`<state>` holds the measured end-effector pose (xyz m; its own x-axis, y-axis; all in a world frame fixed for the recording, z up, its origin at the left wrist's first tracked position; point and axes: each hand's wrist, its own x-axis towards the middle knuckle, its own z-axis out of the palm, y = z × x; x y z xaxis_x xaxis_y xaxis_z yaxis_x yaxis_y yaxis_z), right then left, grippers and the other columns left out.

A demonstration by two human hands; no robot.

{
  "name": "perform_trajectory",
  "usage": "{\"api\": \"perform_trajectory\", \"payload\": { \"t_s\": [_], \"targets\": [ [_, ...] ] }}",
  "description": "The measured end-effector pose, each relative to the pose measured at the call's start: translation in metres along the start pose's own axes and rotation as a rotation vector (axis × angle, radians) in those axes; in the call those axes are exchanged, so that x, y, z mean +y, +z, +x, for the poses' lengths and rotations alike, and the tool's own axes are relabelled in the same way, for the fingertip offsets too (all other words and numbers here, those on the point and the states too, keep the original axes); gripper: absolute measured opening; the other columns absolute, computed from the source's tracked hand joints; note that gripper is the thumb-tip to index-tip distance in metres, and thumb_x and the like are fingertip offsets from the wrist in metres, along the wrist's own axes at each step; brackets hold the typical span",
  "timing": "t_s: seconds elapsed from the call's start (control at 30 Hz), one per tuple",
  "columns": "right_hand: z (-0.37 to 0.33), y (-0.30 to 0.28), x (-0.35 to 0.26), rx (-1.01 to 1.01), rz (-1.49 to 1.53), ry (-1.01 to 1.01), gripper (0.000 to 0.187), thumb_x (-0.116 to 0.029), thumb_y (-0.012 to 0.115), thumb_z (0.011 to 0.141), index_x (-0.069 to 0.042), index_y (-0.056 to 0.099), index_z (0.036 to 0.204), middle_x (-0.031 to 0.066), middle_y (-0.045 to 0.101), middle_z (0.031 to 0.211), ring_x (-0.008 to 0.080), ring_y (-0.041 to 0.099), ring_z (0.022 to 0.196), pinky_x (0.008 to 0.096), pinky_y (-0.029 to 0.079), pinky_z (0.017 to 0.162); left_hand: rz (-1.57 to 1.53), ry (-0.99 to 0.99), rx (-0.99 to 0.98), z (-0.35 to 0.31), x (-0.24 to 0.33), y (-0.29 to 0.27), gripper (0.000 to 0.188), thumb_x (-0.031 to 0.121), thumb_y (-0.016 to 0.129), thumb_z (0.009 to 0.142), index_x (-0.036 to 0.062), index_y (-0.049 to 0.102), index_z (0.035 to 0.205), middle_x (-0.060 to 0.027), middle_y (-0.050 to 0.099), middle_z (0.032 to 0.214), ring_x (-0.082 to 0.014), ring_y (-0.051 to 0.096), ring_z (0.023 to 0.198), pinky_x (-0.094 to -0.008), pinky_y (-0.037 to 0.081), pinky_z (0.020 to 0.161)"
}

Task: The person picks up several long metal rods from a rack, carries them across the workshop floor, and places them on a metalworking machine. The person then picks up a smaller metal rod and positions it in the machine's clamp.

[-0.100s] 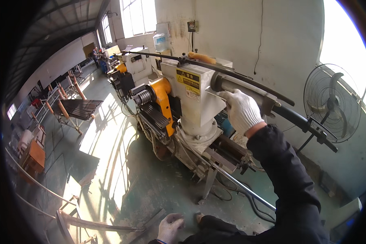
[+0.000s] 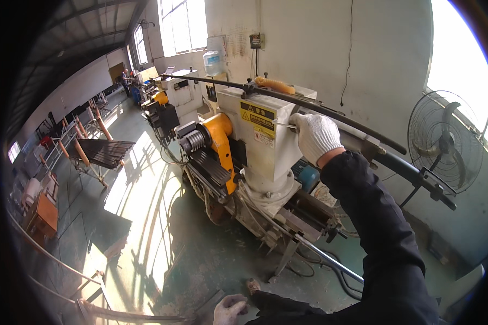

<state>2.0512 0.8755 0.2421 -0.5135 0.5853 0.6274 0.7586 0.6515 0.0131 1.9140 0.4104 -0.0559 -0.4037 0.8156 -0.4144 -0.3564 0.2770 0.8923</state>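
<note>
My right hand (image 2: 317, 136), in a white knitted glove, reaches up to the upper side of a white machine housing (image 2: 284, 149). Its fingers are closed round a thin metal rod (image 2: 285, 125), whose free end points left across the housing near a yellow-and-black warning label (image 2: 257, 116). What the rod's other end does is hidden by the glove. Low in the picture, my left hand (image 2: 230, 310), also gloved, hangs apart from the machine with its fingers curled in. Nothing shows in it.
A long dark bar (image 2: 331, 112) runs over the housing, with an orange-brown roll (image 2: 275, 85) beside it. An orange arm (image 2: 220, 143) stands at the machine's left. A floor fan (image 2: 444, 142) is at right. Dark bars lie on a rack (image 2: 100, 153); a person (image 2: 126, 81) stands far off.
The view has shifted slightly. My right hand has moved a little up and left, and the rod in it lies more level. My left hand has dropped slightly toward the lower edge.
</note>
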Motion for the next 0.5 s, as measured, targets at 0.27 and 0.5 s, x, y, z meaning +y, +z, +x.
{"api": "perform_trajectory", "payload": {
  "t_s": [0.27,0.5],
  "targets": [
    [0.137,0.133,-0.002,0.047,-0.231,0.071,0.02,-0.018,0.065,0.101,-0.008,0.082,0.102,0.0179,0.08,0.097,0.0381,0.082,0.094,0.0514,0.067,0.078,0.023,0.009,0.221,0.134,0.098,-0.114,0.03,0.013,0.072,0.108,-0.001,0.075,0.134,-0.0114,0.079,0.113,-0.0227,0.078,0.097,-0.0378,0.066,0.088],
    [0.183,0.187,-0.006,-0.002,-0.442,0.092,0.019,-0.019,0.067,0.099,-0.009,0.083,0.099,0.0141,0.082,0.099,0.0343,0.083,0.093,0.0487,0.067,0.08,-0.143,-0.096,0.18,0.242,0.166,-0.171,0.029,0.013,0.073,0.107,-0.0009,0.075,0.133,-0.0135,0.079,0.111,-0.0249,0.078,0.094,-0.0387,0.067,0.084]
  ]
}}
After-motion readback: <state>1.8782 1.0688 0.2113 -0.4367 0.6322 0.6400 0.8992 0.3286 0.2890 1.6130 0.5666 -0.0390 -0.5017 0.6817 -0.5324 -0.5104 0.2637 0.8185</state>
